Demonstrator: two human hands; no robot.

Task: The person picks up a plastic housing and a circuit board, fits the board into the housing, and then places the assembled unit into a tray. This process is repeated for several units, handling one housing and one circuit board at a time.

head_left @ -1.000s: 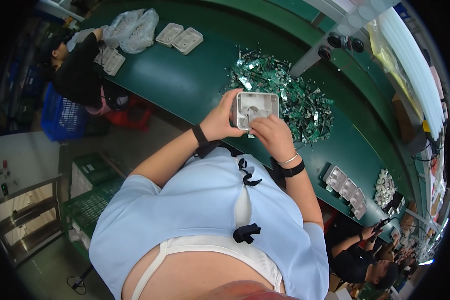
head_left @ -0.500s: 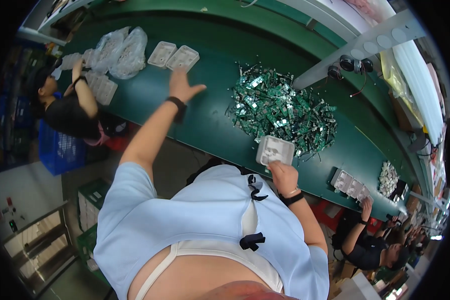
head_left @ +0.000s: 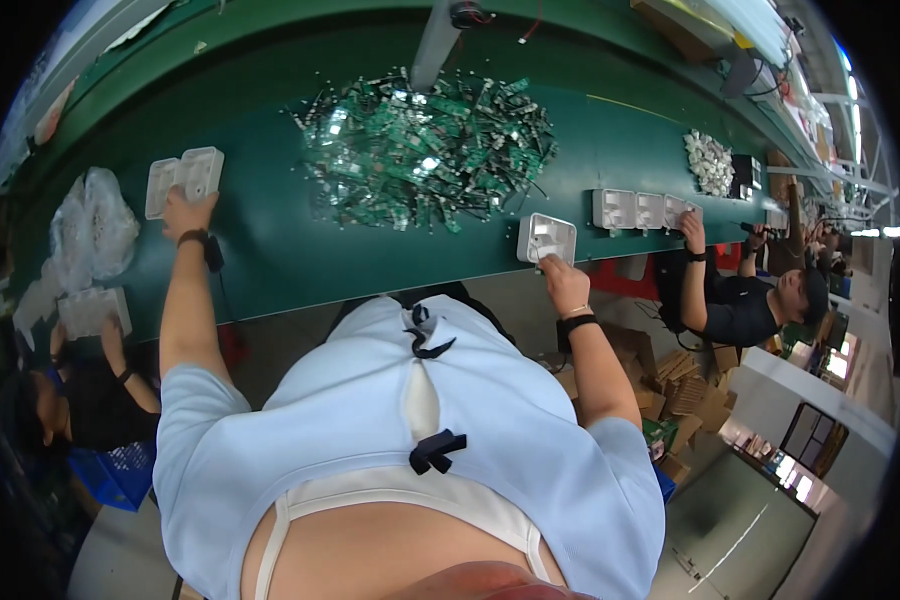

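My left hand (head_left: 187, 212) reaches out to the far left, its fingers closed at the near edge of a shallow white plastic box (head_left: 203, 170). A second such box (head_left: 160, 188) lies against it on the left. My right hand (head_left: 567, 288) pinches the near wall of another open white box (head_left: 548, 236) by the table's front edge. Moulded posts, and perhaps a small part, show inside that one. Between my hands, farther back, lies a wide heap of small green circuit boards (head_left: 425, 150).
A co-worker at the left handles white boxes (head_left: 92, 310) beside clear plastic bags (head_left: 95, 225). At the right, another person's hand touches a row of white boxes (head_left: 635, 209). Small white parts (head_left: 708, 162) are piled beyond. A grey post (head_left: 433, 50) rises behind the heap.
My left hand has arrived at the near edge of the box and its spread fingers have closed in. My right hand still grips its box. The view has turned to the right.
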